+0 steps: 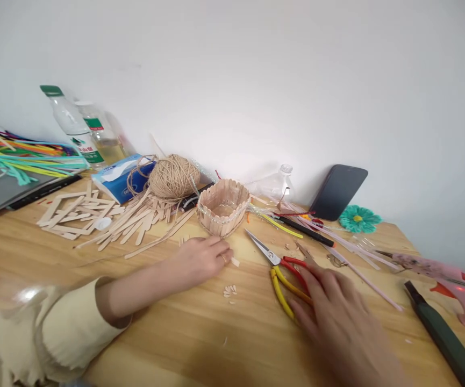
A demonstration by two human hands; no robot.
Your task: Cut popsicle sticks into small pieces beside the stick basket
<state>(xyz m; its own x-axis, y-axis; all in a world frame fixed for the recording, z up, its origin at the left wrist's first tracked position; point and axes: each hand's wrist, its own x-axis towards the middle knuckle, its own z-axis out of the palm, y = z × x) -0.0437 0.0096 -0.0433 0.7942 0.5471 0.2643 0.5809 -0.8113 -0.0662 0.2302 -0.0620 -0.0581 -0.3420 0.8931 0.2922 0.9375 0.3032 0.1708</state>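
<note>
My left hand point(206, 260) rests low over the table with its fingers curled together. A small pale piece of craft stick point(235, 262) pokes out by its fingertips. Just beyond it stands a small basket point(224, 209) made of craft-stick pieces, with silvery tinsel around it. My right hand point(341, 312), a little blurred, has its fingers and thumb around the red and yellow handles of scissors point(272, 257). The scissor blades point away to the left, toward the basket. Small wood clippings point(229, 291) lie between the two hands.
Craft sticks point(135, 220), a twine ball point(174, 176), a blue tissue pack point(123, 177) and bottles point(74, 123) are at the left. At the right are a phone point(339, 191), a teal flower point(360, 219), a pink glue gun point(453, 285) and a dark green-handled tool point(444, 333).
</note>
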